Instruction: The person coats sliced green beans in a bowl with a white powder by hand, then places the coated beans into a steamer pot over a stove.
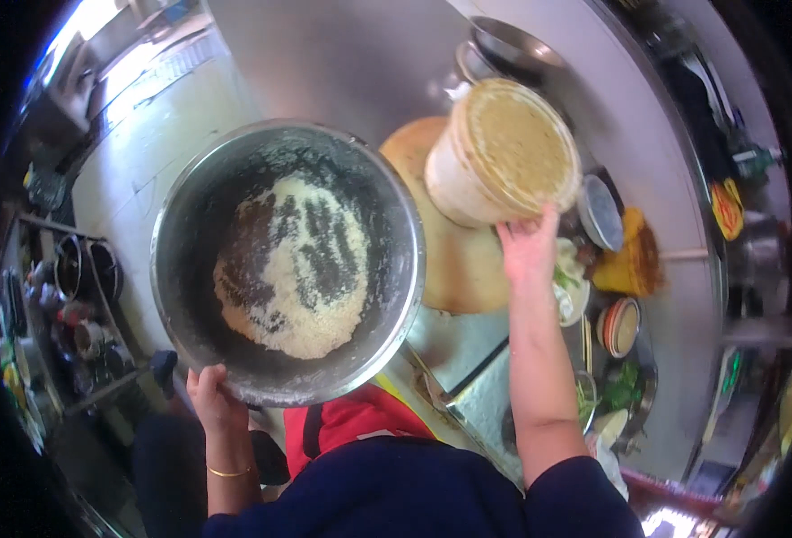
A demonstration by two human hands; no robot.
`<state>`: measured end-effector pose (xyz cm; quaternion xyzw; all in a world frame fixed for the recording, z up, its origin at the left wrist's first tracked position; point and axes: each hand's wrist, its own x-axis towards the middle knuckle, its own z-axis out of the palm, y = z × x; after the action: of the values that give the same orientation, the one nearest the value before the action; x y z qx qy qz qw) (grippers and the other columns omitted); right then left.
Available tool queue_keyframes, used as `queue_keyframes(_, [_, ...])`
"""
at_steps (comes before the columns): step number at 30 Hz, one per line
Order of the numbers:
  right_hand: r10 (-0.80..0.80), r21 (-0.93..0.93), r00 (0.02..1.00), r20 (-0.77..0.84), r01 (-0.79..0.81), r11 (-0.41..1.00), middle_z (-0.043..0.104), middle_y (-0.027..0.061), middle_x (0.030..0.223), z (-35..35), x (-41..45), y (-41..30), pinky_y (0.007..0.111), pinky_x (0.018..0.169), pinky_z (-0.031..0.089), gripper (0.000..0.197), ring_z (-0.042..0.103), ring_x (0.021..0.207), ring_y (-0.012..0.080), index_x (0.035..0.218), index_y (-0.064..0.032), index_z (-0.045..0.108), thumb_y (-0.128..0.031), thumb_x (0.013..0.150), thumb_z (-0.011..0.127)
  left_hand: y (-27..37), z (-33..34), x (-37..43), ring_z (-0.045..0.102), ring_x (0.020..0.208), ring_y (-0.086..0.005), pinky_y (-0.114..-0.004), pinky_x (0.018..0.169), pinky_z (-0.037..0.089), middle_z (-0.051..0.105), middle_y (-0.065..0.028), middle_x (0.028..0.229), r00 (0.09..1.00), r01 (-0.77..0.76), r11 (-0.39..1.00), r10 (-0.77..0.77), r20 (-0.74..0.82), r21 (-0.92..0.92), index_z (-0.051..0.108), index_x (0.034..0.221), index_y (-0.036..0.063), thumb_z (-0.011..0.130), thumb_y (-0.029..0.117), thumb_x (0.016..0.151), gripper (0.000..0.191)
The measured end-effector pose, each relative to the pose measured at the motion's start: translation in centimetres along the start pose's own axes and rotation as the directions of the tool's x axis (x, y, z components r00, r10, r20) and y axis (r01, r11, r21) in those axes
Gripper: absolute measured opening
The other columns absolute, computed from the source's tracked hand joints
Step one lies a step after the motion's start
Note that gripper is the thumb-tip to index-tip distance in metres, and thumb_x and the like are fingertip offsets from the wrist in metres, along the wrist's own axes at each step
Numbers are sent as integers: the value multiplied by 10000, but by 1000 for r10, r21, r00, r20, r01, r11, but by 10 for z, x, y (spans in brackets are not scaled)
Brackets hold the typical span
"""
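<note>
My left hand (218, 403) grips the near rim of a large steel bowl (187, 336), thumb over the edge. A pale, floury powder (308, 316) is spread over the bowl's bottom, with smears on its inner wall. At the right, my right hand (529, 235) has its fingers at the lower rim of a white plastic bucket (456, 168) with a stained lid (520, 141). The bucket is tilted over a round wooden chopping board (463, 276); whether its base rests on the board I cannot tell. The fingertips under the rim are partly hidden.
Steel pans (514, 44) stand behind the bucket. Along the right wall are a grey bowl (601, 214), a yellow container (628, 259), a striped bowl (619, 327), a white plate (576, 302) and green leaves (628, 383). A rack with pots (90, 336) stands on the left beside the tiled floor (133, 181).
</note>
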<state>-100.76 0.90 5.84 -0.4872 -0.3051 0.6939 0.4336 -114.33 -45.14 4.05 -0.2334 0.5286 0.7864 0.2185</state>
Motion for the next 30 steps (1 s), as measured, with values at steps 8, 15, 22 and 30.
queue_keyframes(8, [266, -533, 913, 308, -66, 844, 621, 53, 872, -58, -76, 81, 313, 686, 485, 280, 589, 781, 165, 1041, -71, 585, -335, 949, 562, -8, -18, -3, 588, 879, -198, -294, 822, 478, 614, -88, 986, 994, -70, 995, 64, 87, 74, 563, 1077, -44, 471, 45, 737, 364])
queue_keyframes(15, [496, -769, 817, 293, -107, 630, 650, 91, 1040, -163, -151, 68, 312, 806, 505, 439, 613, 886, 169, 1163, -30, 603, -410, 988, 470, -10, -34, 11, 582, 947, -214, -320, 861, 461, 608, -95, 1040, 998, -55, 988, 51, 35, 147, 568, 1076, -29, 490, 61, 747, 350])
queue_keyframes(22, [586, -747, 787, 191, -271, 607, 643, 153, 1063, -256, -140, 30, 374, 804, 531, 667, 646, 911, 233, 1331, -66, 414, -613, 955, 351, -1, 6, -11, 590, 952, -221, -354, 875, 485, 612, -85, 1025, 996, -58, 998, 56, 69, 24, 574, 1053, 1, 535, 33, 731, 326])
queue_keyframes(30, [531, -113, 845, -67, -535, 837, 594, 162, 1216, -200, -124, -23, 430, 813, 577, 394, 644, 1014, 294, 1301, -52, 445, -237, 962, 527, 31, 39, -46, 586, 1010, -265, -412, 929, 480, 606, -113, 1071, 994, 10, 993, -23, 110, 120, 541, 1118, -3, 557, 85, 787, 343])
